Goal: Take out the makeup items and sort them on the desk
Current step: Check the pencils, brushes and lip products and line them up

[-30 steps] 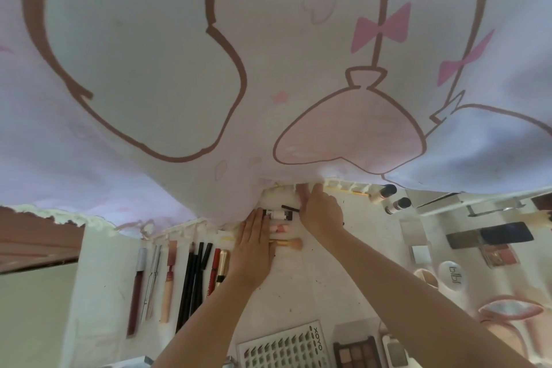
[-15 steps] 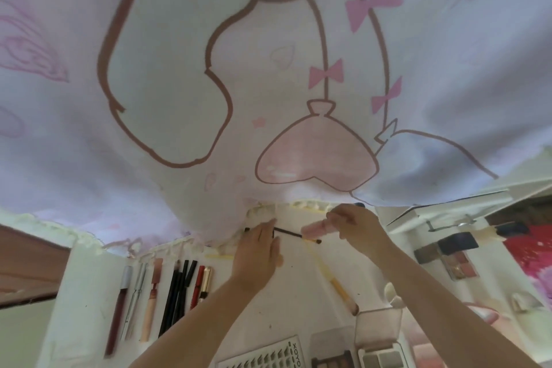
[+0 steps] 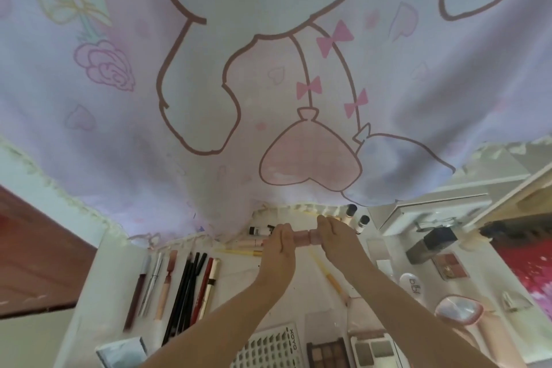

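Since 0.5 s ago: hands brought together over desk (image 3: 301,296) | left hand (image 3: 279,243) and right hand (image 3: 334,231) each pinching one end of pink tube (image 3: 304,236), held level above desk | keep level; lay beside tubes (image 3: 257,237), clear of pencils (image 3: 185,281)

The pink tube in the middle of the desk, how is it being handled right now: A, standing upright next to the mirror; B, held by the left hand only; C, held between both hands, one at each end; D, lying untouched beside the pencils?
C: the pink tube lies crosswise above the desk, with the left hand gripping one end and the right hand gripping the other.
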A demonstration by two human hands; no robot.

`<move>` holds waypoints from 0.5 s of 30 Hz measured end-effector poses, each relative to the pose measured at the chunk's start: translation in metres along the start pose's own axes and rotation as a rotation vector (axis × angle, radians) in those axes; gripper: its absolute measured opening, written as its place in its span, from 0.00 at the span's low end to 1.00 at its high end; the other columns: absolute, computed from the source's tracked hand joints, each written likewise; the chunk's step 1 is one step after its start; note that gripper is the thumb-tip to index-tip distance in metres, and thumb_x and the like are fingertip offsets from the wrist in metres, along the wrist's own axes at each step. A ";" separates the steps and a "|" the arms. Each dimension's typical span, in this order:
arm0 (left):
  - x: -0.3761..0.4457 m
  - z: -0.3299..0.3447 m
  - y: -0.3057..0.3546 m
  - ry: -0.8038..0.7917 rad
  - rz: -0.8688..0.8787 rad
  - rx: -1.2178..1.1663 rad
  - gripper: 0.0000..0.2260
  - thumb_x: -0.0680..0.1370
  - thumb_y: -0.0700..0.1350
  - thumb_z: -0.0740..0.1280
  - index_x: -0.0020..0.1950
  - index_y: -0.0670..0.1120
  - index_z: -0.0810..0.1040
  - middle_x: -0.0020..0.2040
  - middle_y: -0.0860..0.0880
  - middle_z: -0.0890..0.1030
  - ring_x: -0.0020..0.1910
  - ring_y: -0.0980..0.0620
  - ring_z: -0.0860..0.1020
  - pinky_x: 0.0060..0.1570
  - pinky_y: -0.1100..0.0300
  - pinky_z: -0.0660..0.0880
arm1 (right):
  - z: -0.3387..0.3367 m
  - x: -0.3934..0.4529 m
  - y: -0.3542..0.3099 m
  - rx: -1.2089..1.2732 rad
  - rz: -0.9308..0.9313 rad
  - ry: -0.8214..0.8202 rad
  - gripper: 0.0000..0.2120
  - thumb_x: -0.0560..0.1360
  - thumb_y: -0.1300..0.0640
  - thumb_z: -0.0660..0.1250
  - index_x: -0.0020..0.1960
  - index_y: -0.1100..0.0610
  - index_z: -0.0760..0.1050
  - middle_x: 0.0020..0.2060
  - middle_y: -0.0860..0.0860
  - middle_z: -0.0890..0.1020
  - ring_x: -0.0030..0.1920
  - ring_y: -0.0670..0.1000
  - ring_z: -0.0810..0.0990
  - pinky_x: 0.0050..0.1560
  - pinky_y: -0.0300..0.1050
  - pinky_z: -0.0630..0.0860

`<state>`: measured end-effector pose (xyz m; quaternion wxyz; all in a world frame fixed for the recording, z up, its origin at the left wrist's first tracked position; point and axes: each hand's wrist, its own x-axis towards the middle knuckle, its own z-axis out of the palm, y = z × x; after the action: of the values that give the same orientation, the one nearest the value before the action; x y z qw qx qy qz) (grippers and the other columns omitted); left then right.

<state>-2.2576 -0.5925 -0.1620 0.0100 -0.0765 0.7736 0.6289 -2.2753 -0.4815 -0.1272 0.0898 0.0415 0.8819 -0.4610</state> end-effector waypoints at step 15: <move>-0.017 0.005 0.023 -0.167 -0.517 -0.354 0.14 0.82 0.48 0.51 0.48 0.43 0.72 0.20 0.54 0.64 0.16 0.59 0.60 0.17 0.69 0.57 | -0.028 -0.020 0.026 -0.243 -0.396 -0.124 0.06 0.78 0.58 0.57 0.44 0.57 0.70 0.30 0.42 0.69 0.30 0.39 0.70 0.34 0.30 0.67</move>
<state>-2.2441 -0.5817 -0.1386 0.2193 -0.2189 0.6039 0.7344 -2.2555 -0.4440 -0.1285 0.0560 -0.1720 0.9145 -0.3619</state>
